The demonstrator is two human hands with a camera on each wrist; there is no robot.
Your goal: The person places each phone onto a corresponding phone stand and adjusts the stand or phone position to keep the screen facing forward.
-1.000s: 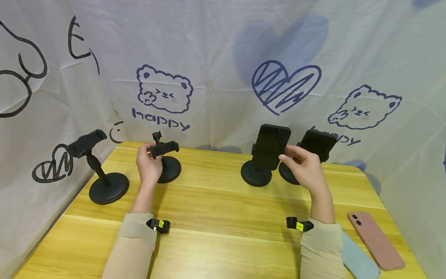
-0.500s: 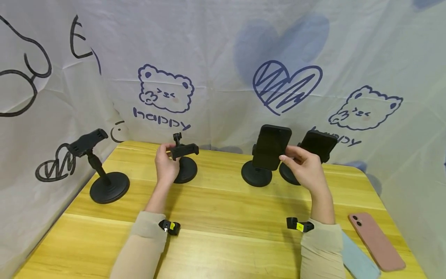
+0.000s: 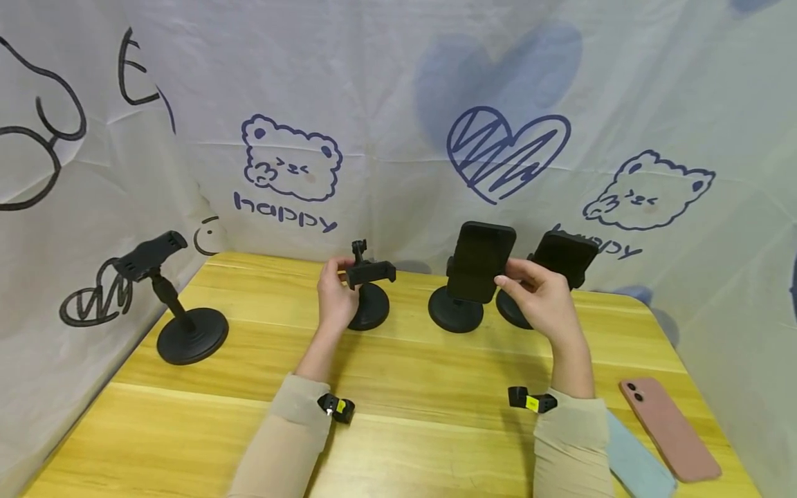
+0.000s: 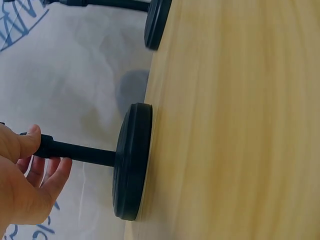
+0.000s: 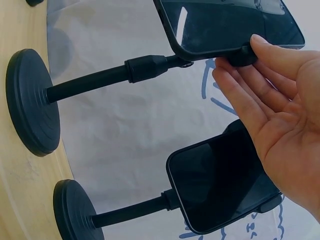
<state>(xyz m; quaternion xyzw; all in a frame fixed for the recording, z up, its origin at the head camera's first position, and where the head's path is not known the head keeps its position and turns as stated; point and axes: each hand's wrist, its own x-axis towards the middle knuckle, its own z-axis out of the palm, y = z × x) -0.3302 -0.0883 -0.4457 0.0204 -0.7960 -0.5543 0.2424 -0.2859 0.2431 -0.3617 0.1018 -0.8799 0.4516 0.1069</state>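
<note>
Shifted toward 3 o'clock, one phone stand (image 4: pixel 86 153) is gripped by the left hand (image 4: pixel 26 185); the right hand (image 5: pixel 285 100) apparently pinches a smartphone clamp (image 5: pixel 241 56), partly hidden.

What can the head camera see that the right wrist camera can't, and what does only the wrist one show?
Only the head view shows the left hand, a flat pink rectangular phone or case and a flat pale blue rectangle beside it.

Only the right wrist view shows a bright white reflection on the upper black rectangular phone.

Both show that phone, another black phone, their black round-based stands, the right hand and the yellowish wooden table.
</note>
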